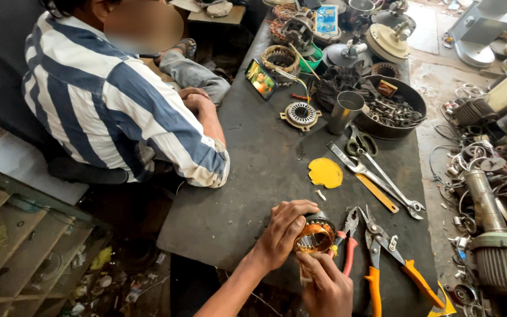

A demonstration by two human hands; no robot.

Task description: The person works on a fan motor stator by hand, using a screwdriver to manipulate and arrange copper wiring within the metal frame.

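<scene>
Near edge of a dark workbench (253, 176), low in the head view: left hand (283, 232) wrapped over the top and left side of a small motor stator (315, 235) with copper windings, fingers curled tight around its dark outer shell. Right hand (325, 287) just below, fingertips pinched in at the stator's lower rim, touching the copper coil; closed narrow rather than spread. Stator held at the bench's near edge, open bore tilted toward the camera.

Just right of the stator, touching or nearly so: red-handled pliers (347, 243) lying on the bench. Beside those, further right, orange-handled snips (391, 258), handles pointing near. Beyond, toward the middle of the bench: a yellow disc (325, 172), a flat yellow-handled tool (377, 192), a pair of spanners (382, 179) lying diagonally, and green-handled scissors (360, 142).

Farther still: a steel tumbler (346, 110) upright, just beside a black bowl (391, 130) filled with small metal parts. Left of the tumbler, another stator (301, 114) lying flat with wires trailing away. A lit phone (260, 78) propped behind it.

Far left: another person in a blue-and-white striped shirt (107, 100), seated beside the bench, hands clasped at its edge. Right of the bench, on the floor: wire scraps and a ribbed motor housing (503, 264).
</scene>
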